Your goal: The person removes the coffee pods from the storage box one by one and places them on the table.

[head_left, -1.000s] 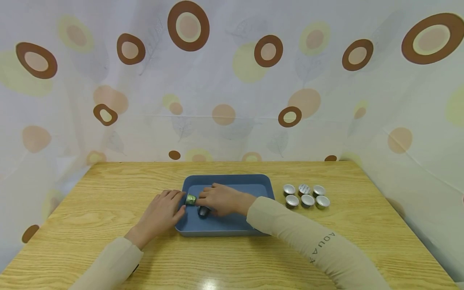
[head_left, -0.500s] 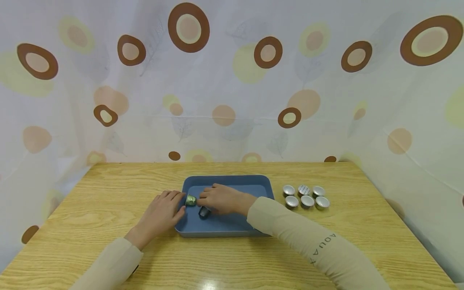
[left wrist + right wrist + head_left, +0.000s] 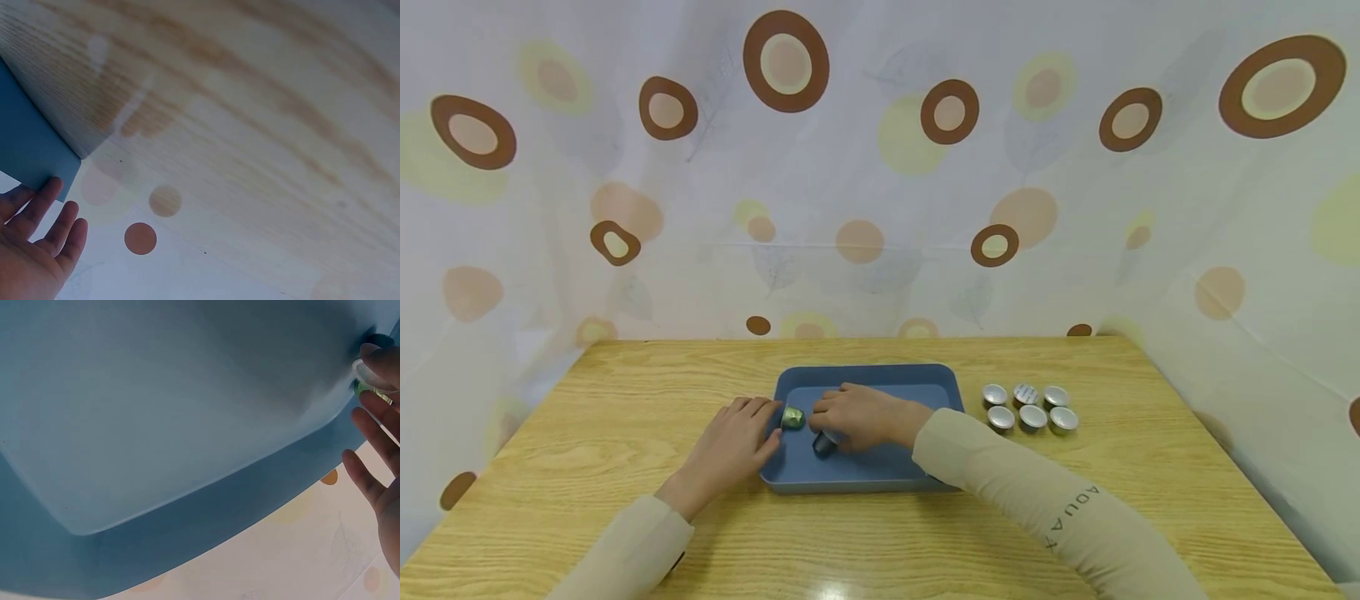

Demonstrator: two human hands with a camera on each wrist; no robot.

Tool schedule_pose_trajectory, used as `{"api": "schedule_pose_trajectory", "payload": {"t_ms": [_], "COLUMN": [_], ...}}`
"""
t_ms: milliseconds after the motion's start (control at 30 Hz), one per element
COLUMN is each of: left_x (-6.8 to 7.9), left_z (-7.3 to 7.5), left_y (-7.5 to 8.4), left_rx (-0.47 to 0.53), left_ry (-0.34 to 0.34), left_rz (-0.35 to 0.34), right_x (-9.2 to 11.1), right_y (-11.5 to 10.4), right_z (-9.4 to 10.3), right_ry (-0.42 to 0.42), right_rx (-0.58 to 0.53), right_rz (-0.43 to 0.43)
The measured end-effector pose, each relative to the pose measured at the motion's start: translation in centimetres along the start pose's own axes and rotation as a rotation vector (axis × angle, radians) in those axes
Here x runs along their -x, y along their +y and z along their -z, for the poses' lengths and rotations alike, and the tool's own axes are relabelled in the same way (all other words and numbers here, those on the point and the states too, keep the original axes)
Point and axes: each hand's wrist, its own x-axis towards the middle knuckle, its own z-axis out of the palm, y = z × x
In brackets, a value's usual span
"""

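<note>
In the head view, a blue tray [image 3: 865,477] sits on the table. My right hand [image 3: 865,417] reaches into it and pinches a dark coffee capsule [image 3: 823,446] between thumb and fingers; the capsule is tilted, its lid end toward the palm. Its pale rim [image 3: 369,376] shows between thumb and index finger in the right wrist view, the other fingers extended. Just left of that hand, a green coffee capsule [image 3: 793,418] stands by the tray's left wall. My left hand [image 3: 733,437] rests at the left rim with relaxed fingers, its fingertips against the tray wall [image 3: 37,137] in the left wrist view.
Right of the tray, several coffee capsules stand lid up in two rows, one of them a capsule with a printed lid [image 3: 1026,393]. The wooden table [image 3: 880,550] ends at a patterned curtain [image 3: 865,167] behind and at the sides.
The dark capsule has tilted further under my right fingers, its base now pointing down-left. The green capsule has turned slightly and shows more of its top. My left hand stays put.
</note>
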Motion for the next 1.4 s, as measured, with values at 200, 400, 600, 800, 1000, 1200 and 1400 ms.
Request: {"api": "schedule_pose_trajectory", "payload": {"t_ms": [200,400,600,800,1000,1200,1400], "left_x": [0.0,0.0,0.1,0.0,0.0,0.1,0.0], "left_z": [0.0,0.0,-0.1,0.0,0.1,0.0,0.0], "left_y": [0.0,0.0,0.0,0.0,0.1,0.1,0.0], "left_rx": [0.001,0.001,0.004,0.002,0.011,0.018,0.019], "left_ry": [0.002,0.009,0.003,0.003,0.0,0.007,0.01], "left_rz": [0.002,-0.002,0.01,0.008,0.009,0.003,0.0], "right_x": [0.1,0.5,0.8,1.4,2.1,3.0,4.3], "right_y": [0.1,0.1,0.2,0.5,0.8,0.8,1.1], "right_z": [0.0,0.3,0.4,0.4,0.6,0.7,0.7], "right_ry": [-0.012,-0.023,-0.018,0.011,0.019,0.002,0.025], "right_rx": [-0.006,-0.029,-0.05,-0.059,-0.067,-0.04,-0.021], "right_rz": [-0.001,-0.003,0.004,0.016,0.011,-0.006,-0.019]}}
